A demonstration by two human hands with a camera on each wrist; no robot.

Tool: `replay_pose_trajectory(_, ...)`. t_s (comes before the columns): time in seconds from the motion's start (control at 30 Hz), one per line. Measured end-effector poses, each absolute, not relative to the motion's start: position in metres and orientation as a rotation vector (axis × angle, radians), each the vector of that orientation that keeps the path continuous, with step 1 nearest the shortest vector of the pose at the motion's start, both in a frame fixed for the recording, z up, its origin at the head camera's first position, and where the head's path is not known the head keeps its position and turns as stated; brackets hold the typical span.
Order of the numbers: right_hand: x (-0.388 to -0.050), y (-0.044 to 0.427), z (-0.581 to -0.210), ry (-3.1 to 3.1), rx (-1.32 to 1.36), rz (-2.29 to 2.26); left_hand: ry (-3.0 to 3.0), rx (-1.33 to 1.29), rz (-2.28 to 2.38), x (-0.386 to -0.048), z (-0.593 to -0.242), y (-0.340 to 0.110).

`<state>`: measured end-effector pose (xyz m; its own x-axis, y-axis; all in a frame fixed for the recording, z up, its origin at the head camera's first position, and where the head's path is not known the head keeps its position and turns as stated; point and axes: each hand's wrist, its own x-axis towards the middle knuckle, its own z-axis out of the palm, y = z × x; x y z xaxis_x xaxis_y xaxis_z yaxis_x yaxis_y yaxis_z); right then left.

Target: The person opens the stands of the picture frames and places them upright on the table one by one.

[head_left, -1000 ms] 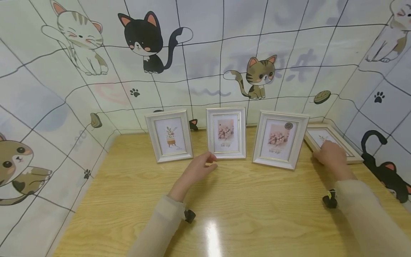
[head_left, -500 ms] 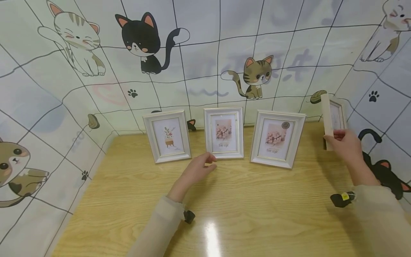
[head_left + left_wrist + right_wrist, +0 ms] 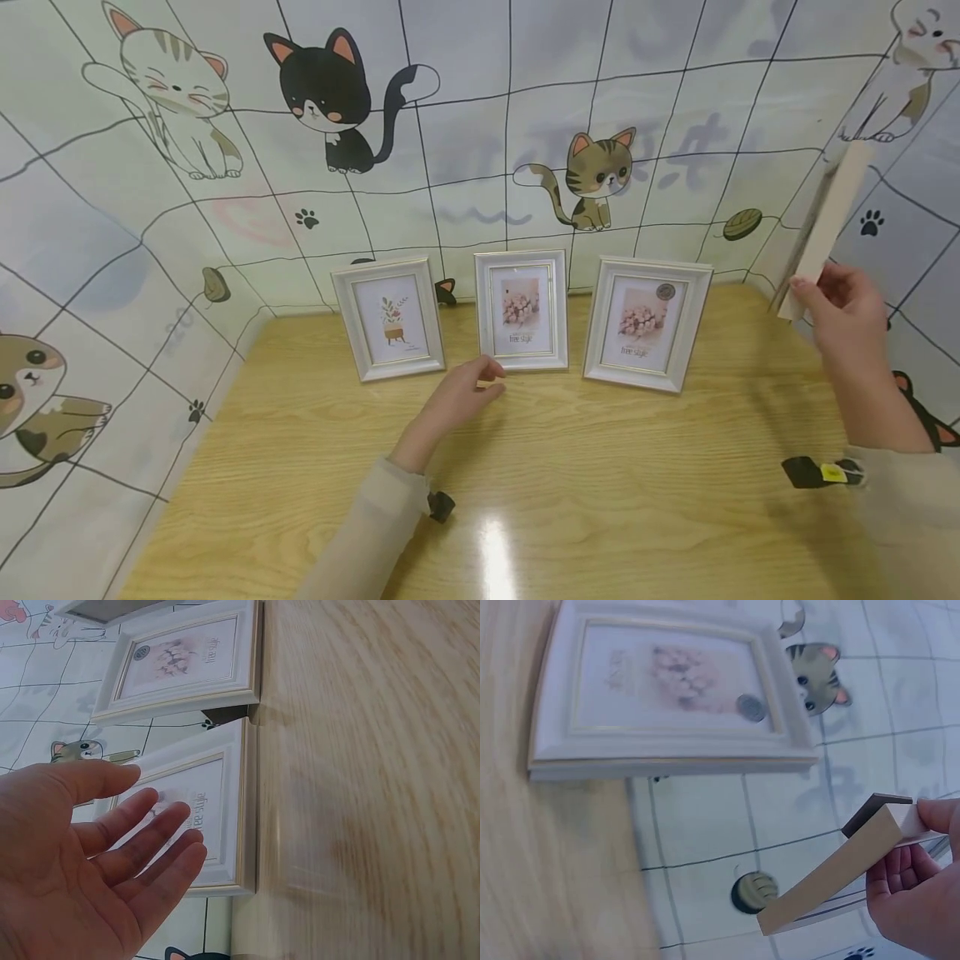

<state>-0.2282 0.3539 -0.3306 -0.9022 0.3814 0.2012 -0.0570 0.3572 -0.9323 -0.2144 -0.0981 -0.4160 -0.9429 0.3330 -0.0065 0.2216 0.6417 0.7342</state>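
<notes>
My right hand (image 3: pixel 850 312) grips a pale picture frame (image 3: pixel 834 212) by its lower edge, raised above the right end of the table. The frame is seen edge-on; in the right wrist view its dark back part (image 3: pixel 876 811) shows beside the thumb. My left hand (image 3: pixel 459 392) lies with loosely bent fingers just in front of the middle white picture frame (image 3: pixel 558 333), holding nothing. A left white frame (image 3: pixel 435 333) with a potted-plant print and a right white frame (image 3: pixel 678 333) with a pink flower print stand upright on either side of it.
The wooden table (image 3: pixel 570 483) backs onto a white wall covering (image 3: pixel 480 125) printed with cats and grid lines. Side walls (image 3: pixel 60 225) close it in at left and right. A bright light reflection lies at the table's front.
My right hand has taken hold of the frame lying at the far right, tipped it up and lifted it off the table. The left hand stays where it was.
</notes>
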Motion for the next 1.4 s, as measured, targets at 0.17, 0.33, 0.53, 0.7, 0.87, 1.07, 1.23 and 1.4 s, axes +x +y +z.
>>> replay_pose_trajectory(0.17, -0.219, 0.337, -0.313, -2.012, -0.159, 1.715, 2.709, 0.457, 1.22, -0.214, -0.41, -0.1)
replay_pose_trajectory(0.33, -0.214, 0.318, -0.301, -1.801, -0.062, 1.771, 2.719, 0.487, 1.249, -0.215, -0.404, -0.101)
replay_pose_trajectory(0.53, -0.203, 0.295, -0.288, -1.708, 0.048, 1.714, 2.726, 0.517, 1.277, -0.211, -0.39, -0.099)
replay_pose_trajectory(0.7, -0.191, 0.277, -0.279, -1.661, 0.138, 1.792, 2.733, 0.555, 1.315, -0.207, -0.379, -0.096)
replay_pose_trajectory(0.87, -0.182, 0.261, -0.276, -1.587, 0.252, 1.912, 2.734, 0.605, 1.346, -0.201, -0.366, -0.095)
replay_pose_trajectory(1.07, -0.172, 0.241, -0.279, -1.569, 0.456, 1.97, 2.736, 0.65, 1.417, -0.195, -0.354, -0.095)
replay_pose_trajectory(1.23, -0.163, 0.224, -0.286, -1.716, 0.627, 1.948, 2.742, 0.672, 1.464, -0.19, -0.347, -0.095)
replay_pose_trajectory(1.4, -0.161, 0.207, -0.3, -1.802, 0.832, 1.936, 2.718, 0.69, 1.518, -0.187, -0.344, -0.095)
